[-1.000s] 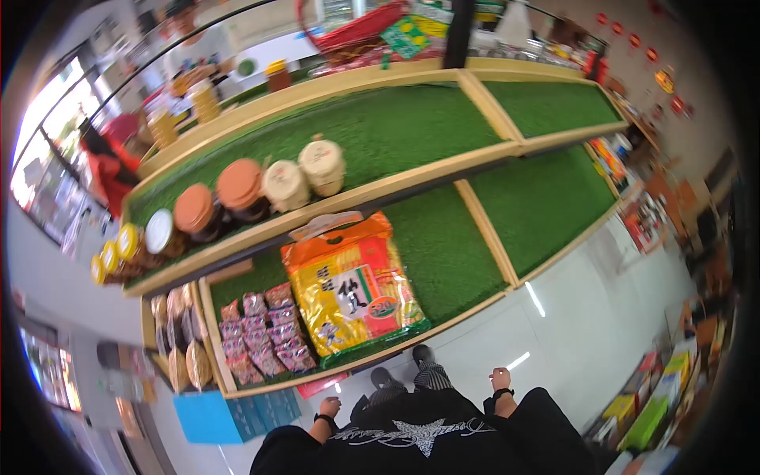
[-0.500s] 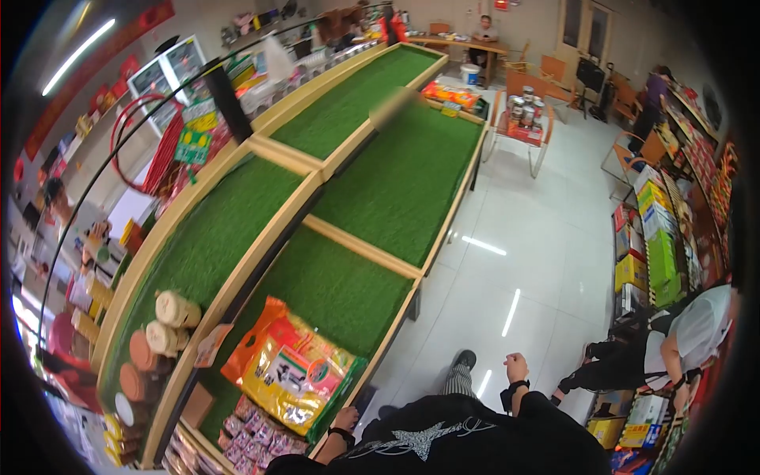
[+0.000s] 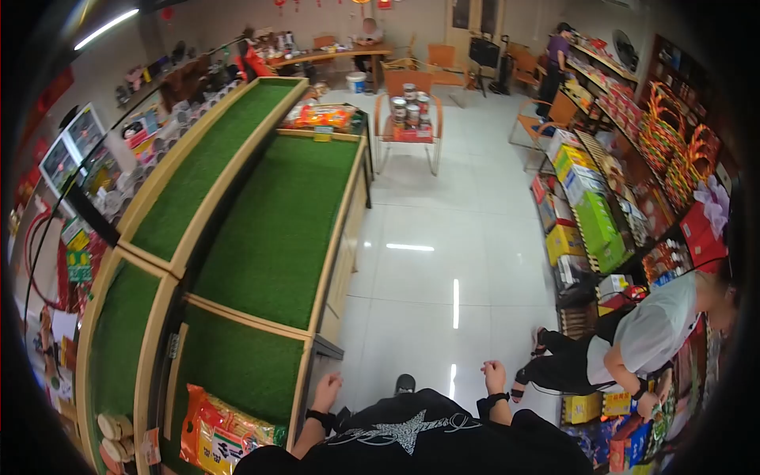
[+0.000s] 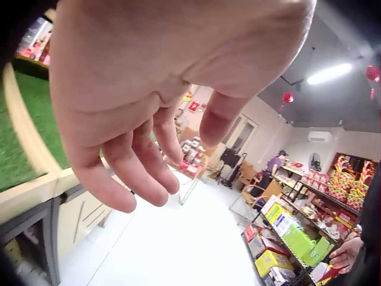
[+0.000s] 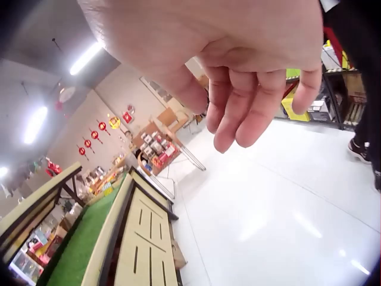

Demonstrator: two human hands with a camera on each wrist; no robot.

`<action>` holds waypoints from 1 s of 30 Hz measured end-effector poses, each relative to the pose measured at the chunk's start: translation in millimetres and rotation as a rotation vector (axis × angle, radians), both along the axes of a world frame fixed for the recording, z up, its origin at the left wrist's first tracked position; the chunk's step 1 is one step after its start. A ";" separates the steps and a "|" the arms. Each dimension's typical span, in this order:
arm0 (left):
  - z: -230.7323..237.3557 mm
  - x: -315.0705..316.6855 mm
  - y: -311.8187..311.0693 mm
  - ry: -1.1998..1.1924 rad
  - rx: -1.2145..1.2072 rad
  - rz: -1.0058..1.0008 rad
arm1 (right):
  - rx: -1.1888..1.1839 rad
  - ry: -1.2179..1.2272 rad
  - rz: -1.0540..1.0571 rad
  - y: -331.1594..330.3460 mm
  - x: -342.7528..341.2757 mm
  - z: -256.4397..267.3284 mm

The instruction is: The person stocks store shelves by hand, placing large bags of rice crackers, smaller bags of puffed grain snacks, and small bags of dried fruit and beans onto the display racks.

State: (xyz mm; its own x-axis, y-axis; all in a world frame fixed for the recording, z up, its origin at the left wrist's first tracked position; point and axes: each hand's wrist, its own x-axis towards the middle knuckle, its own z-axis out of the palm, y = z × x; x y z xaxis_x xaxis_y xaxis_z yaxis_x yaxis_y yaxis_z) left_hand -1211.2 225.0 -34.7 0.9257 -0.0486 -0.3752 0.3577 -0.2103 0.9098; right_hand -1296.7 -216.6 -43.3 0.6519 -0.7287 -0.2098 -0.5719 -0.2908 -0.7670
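The left hand (image 3: 325,393) is beside the edge of a wooden shelf unit lined with green turf (image 3: 269,229), holding nothing; in the left wrist view its fingers hang loosely bent. Over the white floor, the right hand (image 3: 495,378) is also empty, and the right wrist view shows its fingers (image 5: 253,113) relaxed and slightly curled. A large orange and yellow packet (image 3: 218,435) lies in the near shelf section at lower left. Pale-lidded jars (image 3: 116,439) stand on the upper tier to its left.
A person in a white top (image 3: 653,324) leans by the shelves at right, near boxes (image 3: 598,229). Ahead, a chair (image 3: 408,131) bears tins. Another person (image 3: 556,59) stands at the far shelves, and someone sits at a wooden table (image 3: 332,55). Tiled floor (image 3: 419,293) runs between the shelves.
The view has swung right along the shelf unit, so the packet and jars moved to the lower left. The chair, right-hand shelves and leaning person have come further into view. Both hands remain empty.
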 end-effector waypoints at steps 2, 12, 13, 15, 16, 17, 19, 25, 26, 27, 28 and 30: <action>20.2 33.7 -25.7 -0.086 0.000 -0.022 | 0.137 -0.167 -0.066 -19.3 8.2 12.2; 69.2 93.9 -114.8 -0.079 0.072 -0.356 | 0.341 -0.424 -0.198 -9.4 19.1 47.2; 68.9 101.8 -120.1 -0.079 0.069 -0.368 | 0.358 -0.404 -0.164 -7.5 20.6 42.1; 76.1 118.0 -127.2 -0.058 0.044 -0.393 | 0.369 -0.367 -0.189 -2.8 29.3 46.0; 71.3 127.6 -126.9 -0.057 0.042 -0.398 | 0.367 -0.383 -0.204 -1.7 33.1 43.6; 64.2 140.4 -128.1 -0.092 -0.001 -0.401 | 0.366 -0.400 -0.216 -2.8 40.6 42.1; 63.9 166.9 -128.7 -0.132 -0.045 -0.403 | 0.341 -0.386 -0.233 -8.0 68.0 51.3; 108.2 276.7 -120.5 -0.287 -0.073 -0.385 | 0.312 -0.501 -0.257 -6.6 188.4 92.3; 111.9 295.1 -118.3 -0.301 -0.093 -0.366 | 0.336 -0.531 -0.246 -4.5 213.7 98.8; 117.2 312.2 -116.8 -0.323 -0.093 -0.362 | 0.336 -0.552 -0.237 -0.9 237.6 105.9; 122.7 327.2 -114.5 -0.335 -0.098 -0.327 | 0.327 -0.582 -0.178 4.3 258.4 113.6; 136.5 349.0 -107.8 -0.333 -0.087 -0.293 | 0.322 -0.614 -0.121 17.7 289.4 126.7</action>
